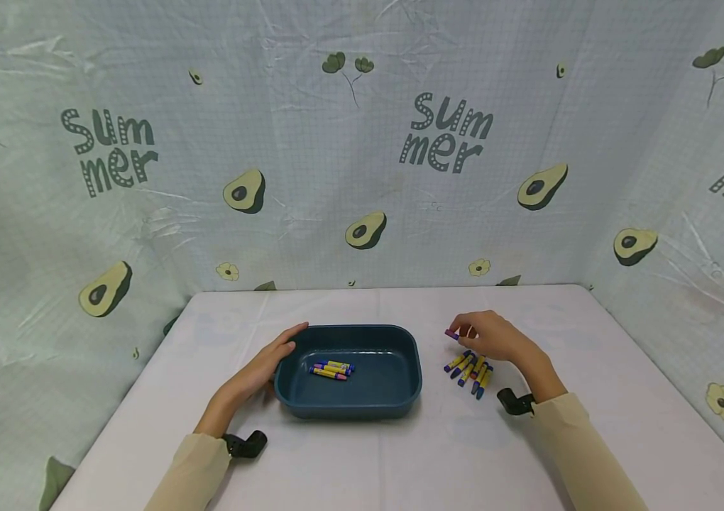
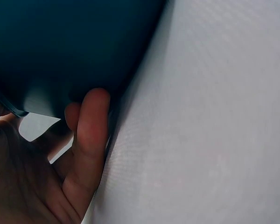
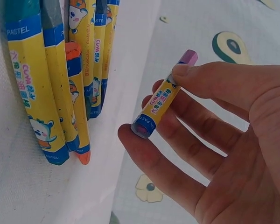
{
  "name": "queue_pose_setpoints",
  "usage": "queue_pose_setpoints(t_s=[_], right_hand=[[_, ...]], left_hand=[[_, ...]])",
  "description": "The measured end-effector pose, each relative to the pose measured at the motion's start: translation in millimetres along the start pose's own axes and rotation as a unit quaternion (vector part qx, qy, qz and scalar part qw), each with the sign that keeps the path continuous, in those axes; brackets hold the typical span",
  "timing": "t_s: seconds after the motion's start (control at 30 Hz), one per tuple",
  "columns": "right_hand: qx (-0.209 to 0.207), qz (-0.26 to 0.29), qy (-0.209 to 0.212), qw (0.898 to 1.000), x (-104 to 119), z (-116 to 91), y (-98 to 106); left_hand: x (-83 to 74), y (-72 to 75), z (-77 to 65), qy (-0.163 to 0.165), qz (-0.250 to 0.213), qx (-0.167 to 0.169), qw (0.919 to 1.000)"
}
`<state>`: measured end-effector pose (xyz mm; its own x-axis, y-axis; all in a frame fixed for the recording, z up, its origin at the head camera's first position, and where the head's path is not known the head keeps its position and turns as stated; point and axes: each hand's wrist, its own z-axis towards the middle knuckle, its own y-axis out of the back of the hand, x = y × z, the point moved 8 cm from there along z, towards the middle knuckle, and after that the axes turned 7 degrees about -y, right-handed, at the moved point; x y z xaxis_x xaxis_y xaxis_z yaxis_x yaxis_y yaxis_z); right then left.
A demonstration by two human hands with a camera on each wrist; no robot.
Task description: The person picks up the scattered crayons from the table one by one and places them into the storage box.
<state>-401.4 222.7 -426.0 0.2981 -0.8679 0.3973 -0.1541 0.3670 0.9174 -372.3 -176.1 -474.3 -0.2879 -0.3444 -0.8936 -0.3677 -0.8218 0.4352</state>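
A dark blue rectangular tray (image 1: 355, 410) stands on the white-covered table, and several oil pastels (image 1: 336, 367) lie in its left half. My left hand (image 1: 266, 362) holds the tray at its left side; in the left wrist view, bent fingers (image 2: 91, 126) touch the outer wall near the base. Off to the tray's right, my right hand (image 1: 488, 335) pinches one purple oil pastel (image 3: 161, 98) in a yellow and blue wrapper, lifted off the table. Beside that hand lies a loose group of oil pastels (image 3: 32, 88) in matching wrappers, with green, grey and orange tips among them.
A white cloth covers the table (image 1: 311, 468). Behind it and along the sides hangs a pale sheet (image 1: 311, 142) printed with avocados and lettering. A black wrist camera (image 1: 245, 445) sits on the left wrist, another black camera (image 1: 515, 402) on the right.
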Motion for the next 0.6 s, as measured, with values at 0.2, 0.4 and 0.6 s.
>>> queue_pose_setpoints(t_s=[0.2,0.4,0.6], right_hand=[[0.003,0.002,0.001,1.0,0.2,0.2,-0.9],[0.006,0.004,0.003,1.0,0.9,-0.4,-1.0],[0.001,0.008,0.005,1.0,4.4,-4.1,4.1]], left_hand=[[-0.5,0.8,-0.5,-0.005,-0.001,0.0,1.0],[-0.3,0.6,0.0,-0.004,-0.004,0.001,1.0],[0.0,0.5,1.2,-0.008,-0.004,-0.001,1.0]])
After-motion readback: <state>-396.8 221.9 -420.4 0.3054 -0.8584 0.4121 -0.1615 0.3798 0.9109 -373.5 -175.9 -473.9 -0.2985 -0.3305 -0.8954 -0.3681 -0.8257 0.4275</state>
